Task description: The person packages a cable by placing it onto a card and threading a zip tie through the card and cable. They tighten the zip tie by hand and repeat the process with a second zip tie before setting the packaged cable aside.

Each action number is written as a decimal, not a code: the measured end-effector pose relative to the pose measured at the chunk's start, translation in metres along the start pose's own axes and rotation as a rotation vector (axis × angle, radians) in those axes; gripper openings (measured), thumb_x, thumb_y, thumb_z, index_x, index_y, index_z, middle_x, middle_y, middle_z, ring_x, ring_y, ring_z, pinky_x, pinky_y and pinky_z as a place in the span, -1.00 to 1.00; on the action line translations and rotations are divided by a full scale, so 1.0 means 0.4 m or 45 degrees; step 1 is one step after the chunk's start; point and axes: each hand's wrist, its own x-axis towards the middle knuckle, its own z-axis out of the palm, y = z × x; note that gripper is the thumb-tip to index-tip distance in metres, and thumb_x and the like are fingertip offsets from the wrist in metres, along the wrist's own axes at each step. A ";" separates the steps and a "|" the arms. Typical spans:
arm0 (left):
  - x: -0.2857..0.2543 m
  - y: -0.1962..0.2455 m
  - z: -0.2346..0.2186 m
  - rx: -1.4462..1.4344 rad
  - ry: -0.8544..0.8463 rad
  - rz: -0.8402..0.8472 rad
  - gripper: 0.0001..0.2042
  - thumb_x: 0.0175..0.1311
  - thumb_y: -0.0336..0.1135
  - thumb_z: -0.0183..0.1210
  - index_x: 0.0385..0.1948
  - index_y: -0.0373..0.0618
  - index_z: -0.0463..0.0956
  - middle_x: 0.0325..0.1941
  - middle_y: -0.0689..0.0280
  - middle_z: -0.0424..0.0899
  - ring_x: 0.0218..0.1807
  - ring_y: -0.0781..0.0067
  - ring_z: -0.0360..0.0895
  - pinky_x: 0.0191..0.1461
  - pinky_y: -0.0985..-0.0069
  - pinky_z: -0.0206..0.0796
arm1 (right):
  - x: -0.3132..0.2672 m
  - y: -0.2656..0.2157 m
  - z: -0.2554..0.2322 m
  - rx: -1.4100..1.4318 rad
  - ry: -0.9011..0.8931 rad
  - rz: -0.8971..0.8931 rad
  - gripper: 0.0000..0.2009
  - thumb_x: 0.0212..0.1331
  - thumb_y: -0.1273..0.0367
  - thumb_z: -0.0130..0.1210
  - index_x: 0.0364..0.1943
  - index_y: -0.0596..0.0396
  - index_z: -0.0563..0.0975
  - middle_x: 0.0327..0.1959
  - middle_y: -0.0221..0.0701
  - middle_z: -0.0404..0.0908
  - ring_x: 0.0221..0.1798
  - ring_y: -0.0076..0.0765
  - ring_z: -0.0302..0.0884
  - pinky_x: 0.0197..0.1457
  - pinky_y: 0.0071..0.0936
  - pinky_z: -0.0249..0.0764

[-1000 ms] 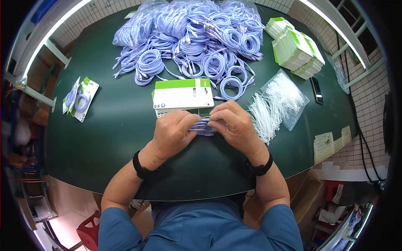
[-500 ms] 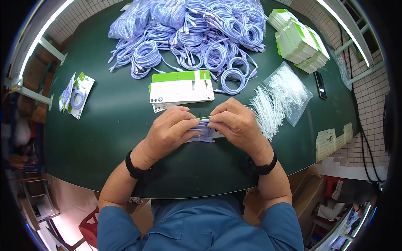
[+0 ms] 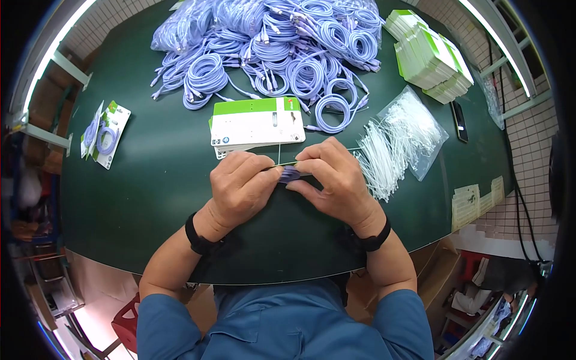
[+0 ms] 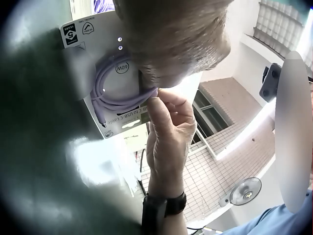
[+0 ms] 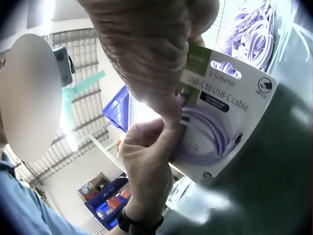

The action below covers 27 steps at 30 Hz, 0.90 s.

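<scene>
Between both hands a card (image 5: 249,93) printed "USB-C to USB-C cable" is held, with a coiled purple cable (image 4: 105,88) lying against its face. In the head view the left hand (image 3: 243,183) pinches the card and cable from the left. From the right, the right hand (image 3: 336,180) grips them with thumb and fingers. A thin white tie (image 3: 279,153) sticks up between the fingertips. Just beyond the hands lies a stack of green and white cards (image 3: 258,126). The held card's lower part is mostly hidden by the fingers in the head view.
A large pile of purple cables (image 3: 270,54) covers the back of the table. At the right are loose white ties (image 3: 384,156) by a clear bag, stacked cards (image 3: 426,60) and a phone (image 3: 459,120). Carded cables (image 3: 107,139) lie at the left.
Both hands have drawn the card and cable slightly, and the piece now appears more edge-on in the head view. The white tie stands out longer above the fingers.
</scene>
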 end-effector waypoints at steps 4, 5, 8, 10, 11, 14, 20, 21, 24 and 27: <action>0.000 0.002 0.001 0.006 0.000 -0.007 -0.79 -0.02 -0.53 0.46 -0.30 -0.11 0.72 -0.31 0.35 0.71 -0.32 0.33 0.66 -0.25 0.38 0.48 | 0.005 -0.022 0.016 -0.293 -0.013 -0.069 -0.56 -0.16 0.39 0.62 -0.18 0.02 0.59 -0.17 -0.39 0.66 -0.18 -0.16 0.60 -0.10 -0.20 0.48; 0.000 0.002 0.002 0.007 0.003 -0.005 -0.79 -0.02 -0.53 0.46 -0.30 -0.11 0.72 -0.31 0.35 0.71 -0.32 0.33 0.66 -0.25 0.38 0.48 | 0.003 -0.018 0.024 -0.308 0.011 -0.075 -0.56 -0.16 0.39 0.61 -0.20 0.01 0.57 -0.17 -0.39 0.66 -0.18 -0.16 0.59 -0.07 -0.18 0.46; -0.003 0.003 0.007 0.019 0.017 -0.013 -0.78 -0.01 -0.53 0.46 -0.29 -0.11 0.73 -0.32 0.36 0.70 -0.32 0.33 0.66 -0.25 0.38 0.49 | -0.002 -0.007 0.044 -0.339 0.061 -0.090 -0.57 -0.17 0.39 0.59 -0.23 0.00 0.54 -0.18 -0.39 0.64 -0.17 -0.15 0.58 -0.02 -0.13 0.43; -0.002 0.003 0.005 0.019 0.013 -0.009 -0.78 -0.01 -0.53 0.46 -0.28 -0.12 0.73 -0.32 0.36 0.70 -0.32 0.32 0.66 -0.24 0.37 0.49 | -0.002 -0.003 0.053 -0.368 0.073 -0.103 -0.60 -0.17 0.45 0.54 -0.26 0.00 0.52 -0.19 -0.39 0.63 -0.16 -0.13 0.57 0.01 -0.10 0.43; -0.002 0.003 0.004 0.018 0.005 -0.009 -0.77 -0.01 -0.53 0.46 -0.27 -0.12 0.73 -0.32 0.36 0.70 -0.31 0.32 0.66 -0.23 0.37 0.50 | -0.003 -0.002 0.055 -0.382 0.079 -0.108 -0.61 -0.17 0.48 0.51 -0.27 0.01 0.50 -0.19 -0.38 0.63 -0.15 -0.12 0.57 0.02 -0.08 0.43; -0.002 0.004 -0.002 0.007 -0.015 -0.005 -0.76 -0.01 -0.53 0.46 -0.26 -0.13 0.73 -0.30 0.35 0.70 -0.29 0.31 0.66 -0.22 0.36 0.50 | -0.006 0.000 0.061 -0.404 0.091 -0.099 -0.63 -0.17 0.52 0.46 -0.28 0.01 0.49 -0.19 -0.38 0.62 -0.14 -0.10 0.57 0.08 -0.07 0.43; -0.006 0.001 -0.014 -0.020 -0.074 0.011 -0.74 -0.01 -0.55 0.43 -0.22 -0.17 0.72 -0.25 0.29 0.69 -0.25 0.26 0.66 -0.19 0.33 0.52 | 0.001 0.001 0.063 -0.380 0.095 -0.092 -0.65 -0.16 0.56 0.39 -0.29 0.01 0.48 -0.20 -0.38 0.62 -0.12 -0.07 0.57 0.17 -0.06 0.45; -0.008 0.000 -0.016 -0.016 -0.073 0.009 -0.74 -0.01 -0.55 0.43 -0.22 -0.17 0.72 -0.25 0.29 0.69 -0.25 0.26 0.66 -0.19 0.33 0.52 | 0.001 0.003 0.065 -0.370 0.095 -0.100 -0.65 -0.17 0.56 0.40 -0.28 0.01 0.48 -0.19 -0.38 0.62 -0.12 -0.07 0.57 0.18 -0.05 0.46; -0.011 -0.006 -0.014 -0.036 -0.060 0.041 -0.74 -0.02 -0.57 0.41 -0.23 -0.21 0.71 -0.24 0.26 0.68 -0.26 0.23 0.65 -0.18 0.29 0.53 | -0.002 0.010 0.065 -0.354 0.100 -0.110 -0.64 -0.19 0.55 0.41 -0.28 0.00 0.49 -0.18 -0.38 0.63 -0.12 -0.08 0.58 0.19 -0.04 0.48; -0.006 0.003 -0.016 -0.032 -0.080 0.009 -0.74 -0.05 -0.62 0.43 -0.27 -0.22 0.68 -0.24 0.24 0.70 -0.25 0.20 0.67 -0.16 0.30 0.56 | -0.006 0.017 0.065 -0.366 0.139 -0.162 -0.62 -0.22 0.56 0.42 -0.27 -0.01 0.51 -0.19 -0.40 0.66 -0.16 -0.12 0.59 0.07 -0.10 0.49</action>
